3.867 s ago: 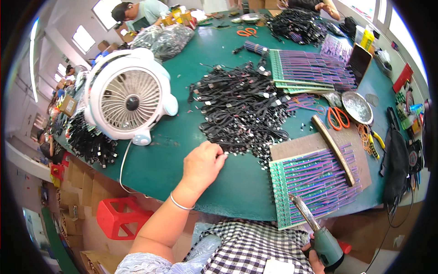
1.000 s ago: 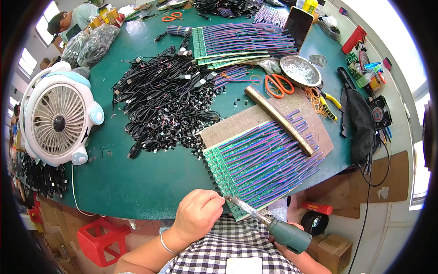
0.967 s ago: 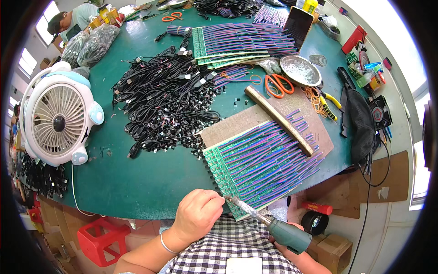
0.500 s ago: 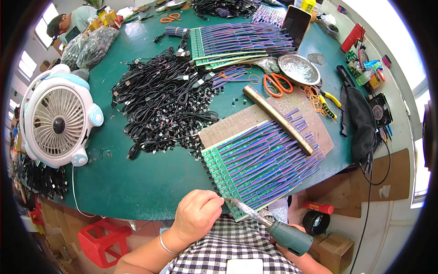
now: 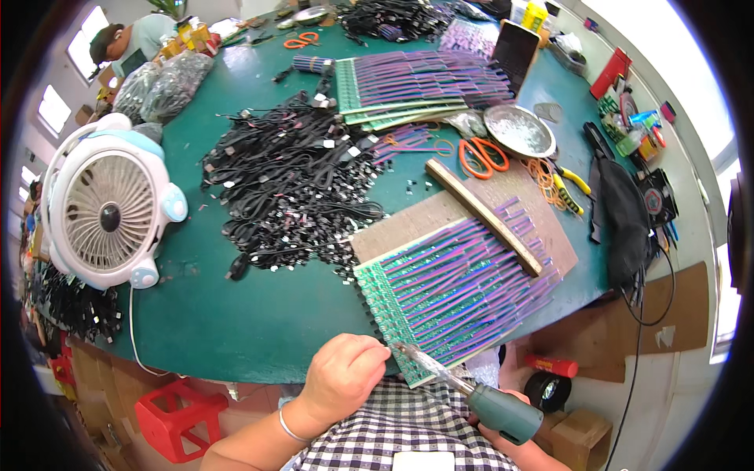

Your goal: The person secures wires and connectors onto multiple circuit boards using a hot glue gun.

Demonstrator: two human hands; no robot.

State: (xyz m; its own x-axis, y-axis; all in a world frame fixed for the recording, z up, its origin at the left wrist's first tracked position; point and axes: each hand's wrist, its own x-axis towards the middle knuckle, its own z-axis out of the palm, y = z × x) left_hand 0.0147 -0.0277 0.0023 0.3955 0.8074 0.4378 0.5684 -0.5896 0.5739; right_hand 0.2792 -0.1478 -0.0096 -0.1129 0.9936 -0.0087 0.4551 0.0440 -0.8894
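A soldering iron [image 5: 503,412] with a dark green handle is gripped in my right hand [image 5: 510,441], which the handle partly hides. Its metal tip meets the near left edge of a green circuit board panel [image 5: 377,302]. Right beside that tip, my left hand [image 5: 344,377] is closed in a pinch; whatever sits between the fingertips is too small to make out. Rows of blue and purple wires [image 5: 463,282] run rightward from the panel. A wooden bar [image 5: 487,220] lies across the wires, and a brown board [image 5: 400,228] lies underneath.
Black cables [image 5: 290,173] are heaped left of the panel. A white fan [image 5: 110,212] stands at the left. Orange scissors [image 5: 483,158], a metal dish [image 5: 518,132], yellow-handled pliers [image 5: 567,192] and more wired panels [image 5: 408,82] lie farther back. Another person [image 5: 141,39] is at the far left.
The whole view has shifted slightly, so everything appears a little lower and to the right. Both hands and the iron stay at the same edge of the panel.
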